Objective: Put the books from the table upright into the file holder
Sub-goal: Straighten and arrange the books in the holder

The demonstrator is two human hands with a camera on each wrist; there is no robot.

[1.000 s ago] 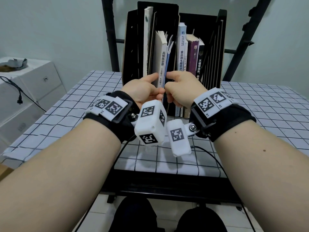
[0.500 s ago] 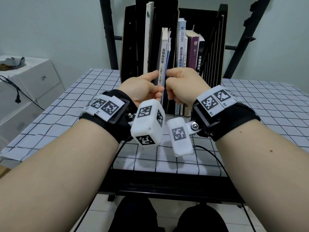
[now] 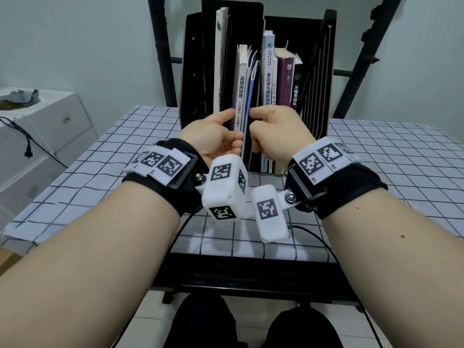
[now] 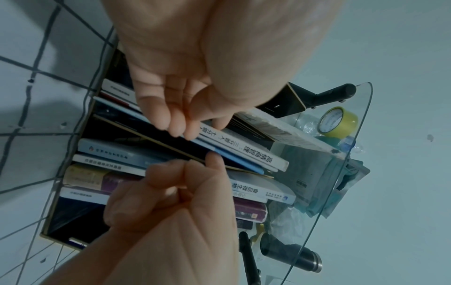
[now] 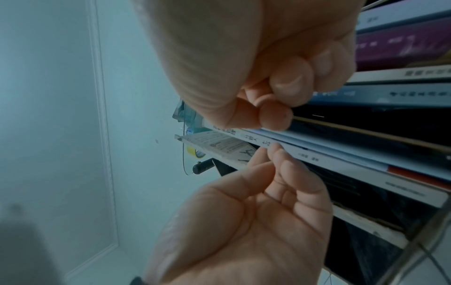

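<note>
Left fingers (image 4: pixel 171 119) curled, pinching the spine of the white book (image 3: pixel 241 79), with the thumb on its left side. Right fingers (image 5: pixel 275 117) curled up tight, thumb and first finger nipping the edge of the thin blue book (image 3: pixel 251 91). Hard to tell how firm that nip is. Left hand (image 3: pixel 213 136) and right hand (image 3: pixel 276 131) very close together, knuckles facing, with only the two spines between them.

Both books standing tall in the middle slot of the file holder (image 3: pixel 195 71). Side by side and touching, white on the left, blue on the right. Long way going up and down, spines facing the person. So, straight ahead of the fingers, not off to one side. Bottom ends hidden behind the hands, so cannot tell how far in.

Most likely next: a gentle push straight forward, away from the body, to slide both all the way in. Neither hand nearer than the other, left for white, right for blue. Worth taking care with the blue one, thin and probably floppy.

Further out, one thin pale book (image 3: pixel 220 59) upright in the left slot. More upright in the right slot, a purple book (image 3: pixel 285 79) among them. Under it all, the checked desk (image 3: pixel 376 159).
</note>
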